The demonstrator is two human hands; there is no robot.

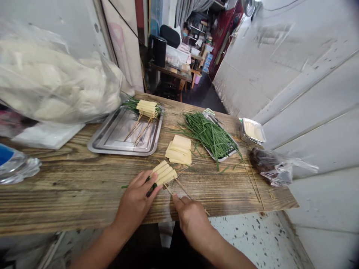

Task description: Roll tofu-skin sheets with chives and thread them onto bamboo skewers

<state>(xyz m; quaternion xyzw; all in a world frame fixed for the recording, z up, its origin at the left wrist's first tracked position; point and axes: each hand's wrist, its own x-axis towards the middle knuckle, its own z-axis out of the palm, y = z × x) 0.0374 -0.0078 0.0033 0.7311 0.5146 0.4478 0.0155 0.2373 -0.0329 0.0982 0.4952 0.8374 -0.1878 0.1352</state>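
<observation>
Rolls (165,173): Lay side by side in a short, pale row on the desk (70,183), between both hands, near the front edge. Looked light, soft and pliant, more dry than slippery, apt to crease or tear under a hard pinch. Seemed best held by a broad, gentle press across the whole row.

Sticks (183,187): Ran at a slant from the rolls toward the right. Appeared thin, stiff and nearly weightless, likely to rip the soft layers if forced off line. Seemed best gripped low on the bare ends.

Left hand (137,194): Curled over the row's left end, fingers spread on the rolls, thumb along the near side.

Right hand (193,213): Narrowed to a pinch at the nearer stick, just beside the farther one.

Stack (179,149): Sat just beyond the rolls in flat, bendable-looking sheets.

Tray (112,130): Stood farther left, bearing a similar bundle (147,107).

Chives (210,134): Lay heaped to the right on a second tray (223,160), partly spilled onto the desk.
</observation>
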